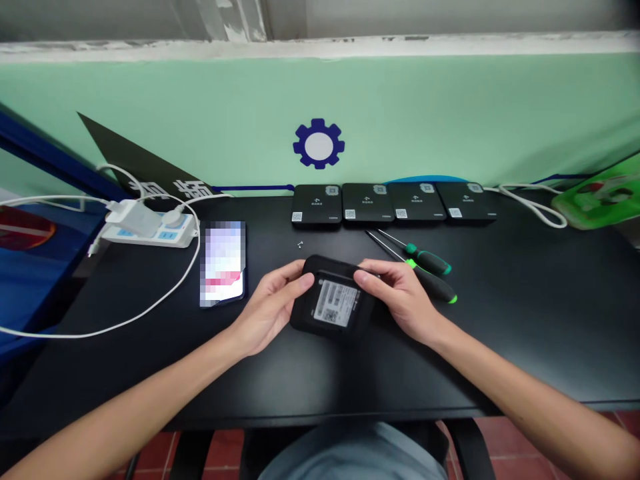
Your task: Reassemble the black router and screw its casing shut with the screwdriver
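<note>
A black set-top box (306, 313) is held over the desk, its underside with a printed white label facing up. My left hand (273, 303) grips its left edge, thumb on top and fingers beneath. At the opposite side, my right hand (400, 293) is closed on the upper right edge, thumb pressed near the label. Just beyond the right hand lie two screwdrivers with green and black handles, one nearer (434, 283) and one farther (433, 261). Some tiny screws (300, 245) rest on the desk above the box.
Several similar black boxes (317, 205) stand in a row along the wall. A phone (223, 263) with a blurred screen lies to the left. Behind it are a white power strip (150, 230) and a looping white cable (150, 308). A green object (595, 197) stands far right.
</note>
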A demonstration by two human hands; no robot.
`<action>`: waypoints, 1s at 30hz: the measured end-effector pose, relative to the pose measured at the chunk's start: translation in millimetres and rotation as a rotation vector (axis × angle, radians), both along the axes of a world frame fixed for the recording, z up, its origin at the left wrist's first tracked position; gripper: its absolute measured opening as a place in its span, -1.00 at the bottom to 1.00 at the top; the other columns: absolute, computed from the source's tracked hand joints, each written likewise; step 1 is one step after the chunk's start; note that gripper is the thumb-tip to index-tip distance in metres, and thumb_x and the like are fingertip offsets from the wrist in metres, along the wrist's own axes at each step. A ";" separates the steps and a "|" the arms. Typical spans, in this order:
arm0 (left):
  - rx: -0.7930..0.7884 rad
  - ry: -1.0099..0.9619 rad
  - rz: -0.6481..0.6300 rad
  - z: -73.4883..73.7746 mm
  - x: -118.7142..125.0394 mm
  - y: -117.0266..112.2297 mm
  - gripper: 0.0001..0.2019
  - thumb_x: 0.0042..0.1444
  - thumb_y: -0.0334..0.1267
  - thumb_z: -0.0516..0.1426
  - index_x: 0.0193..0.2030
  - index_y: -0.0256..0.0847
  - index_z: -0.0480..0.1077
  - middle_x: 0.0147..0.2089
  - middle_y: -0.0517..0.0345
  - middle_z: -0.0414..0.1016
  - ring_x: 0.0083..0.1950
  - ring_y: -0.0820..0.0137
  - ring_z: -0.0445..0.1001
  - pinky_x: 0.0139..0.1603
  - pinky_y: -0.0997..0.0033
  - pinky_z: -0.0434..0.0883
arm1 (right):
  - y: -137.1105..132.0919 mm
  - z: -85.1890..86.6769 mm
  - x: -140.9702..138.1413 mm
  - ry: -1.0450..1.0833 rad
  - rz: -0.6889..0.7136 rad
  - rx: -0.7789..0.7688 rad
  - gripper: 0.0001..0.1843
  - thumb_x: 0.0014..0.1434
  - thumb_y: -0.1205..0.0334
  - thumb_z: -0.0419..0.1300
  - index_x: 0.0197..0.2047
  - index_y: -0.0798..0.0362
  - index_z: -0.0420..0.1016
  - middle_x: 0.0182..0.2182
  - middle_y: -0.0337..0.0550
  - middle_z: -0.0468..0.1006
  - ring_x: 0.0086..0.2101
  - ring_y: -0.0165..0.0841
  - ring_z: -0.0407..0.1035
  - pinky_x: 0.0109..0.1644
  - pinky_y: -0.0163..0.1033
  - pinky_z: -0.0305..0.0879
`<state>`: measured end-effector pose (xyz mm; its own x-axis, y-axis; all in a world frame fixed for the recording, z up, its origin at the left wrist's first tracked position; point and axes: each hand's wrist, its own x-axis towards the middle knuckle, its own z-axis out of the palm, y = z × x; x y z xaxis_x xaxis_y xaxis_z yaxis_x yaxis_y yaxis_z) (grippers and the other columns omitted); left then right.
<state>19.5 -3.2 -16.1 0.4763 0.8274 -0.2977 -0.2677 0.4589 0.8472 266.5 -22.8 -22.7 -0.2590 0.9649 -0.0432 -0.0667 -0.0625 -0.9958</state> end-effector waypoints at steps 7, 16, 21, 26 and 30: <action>0.083 0.126 -0.018 0.5 4.6 -3.7 -0.68 0.32 -0.04 0.41 0.06 -0.19 0.72 0.04 -0.05 0.76 0.03 0.15 0.73 0.05 0.28 0.62 | -3.0 2.6 -0.6 -0.075 0.048 0.054 -0.68 0.44 -0.03 0.35 -0.26 0.01 0.71 -0.37 -0.26 0.40 -0.32 -0.40 0.25 -0.23 -0.19 0.13; 0.050 0.040 0.018 0.9 4.0 -2.3 -0.68 0.36 -0.09 0.38 0.13 -0.21 0.70 0.12 -0.11 0.73 0.12 0.11 0.71 0.12 0.25 0.64 | -1.0 -1.5 0.4 -0.054 0.050 0.032 -0.63 0.43 -0.11 0.34 -0.27 0.01 0.62 -0.32 -0.24 0.42 -0.31 -0.36 0.28 -0.22 -0.18 0.19; -0.020 -0.040 0.120 -2.5 1.5 1.6 -0.70 0.37 -0.12 0.38 0.15 -0.17 0.67 0.07 -0.06 0.74 0.05 0.18 0.72 0.04 0.28 0.65 | 0.1 -1.2 1.2 -0.052 0.050 0.029 -0.62 0.44 -0.12 0.33 -0.27 0.00 0.57 -0.33 -0.25 0.38 -0.33 -0.37 0.23 -0.28 -0.19 0.13; 0.047 0.055 0.064 -2.8 1.3 1.0 -0.72 0.28 -0.15 0.44 0.09 -0.13 0.70 0.02 0.02 0.74 0.04 0.22 0.70 0.02 0.36 0.60 | -1.8 3.0 -0.5 -0.097 0.076 0.057 -0.60 0.48 -0.10 0.28 -0.30 0.01 0.56 -0.31 -0.24 0.32 -0.27 -0.35 0.20 -0.18 -0.17 0.11; 0.163 0.208 0.017 -3.5 3.4 -2.6 -0.73 0.25 -0.09 0.46 0.00 -0.17 0.74 -0.04 0.03 0.73 -0.03 0.25 0.67 -0.06 0.40 0.53 | -4.7 3.7 -2.1 -0.145 0.107 0.052 -0.56 0.48 -0.13 0.27 -0.32 0.02 0.56 -0.33 -0.24 0.30 -0.30 -0.35 0.17 -0.21 -0.15 0.07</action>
<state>22.9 -5.8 -19.6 0.4041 0.8799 -0.2499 -0.0871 0.3090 0.9471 264.4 -27.5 -19.0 -0.3550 0.9341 -0.0378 0.0816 -0.0093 -0.9966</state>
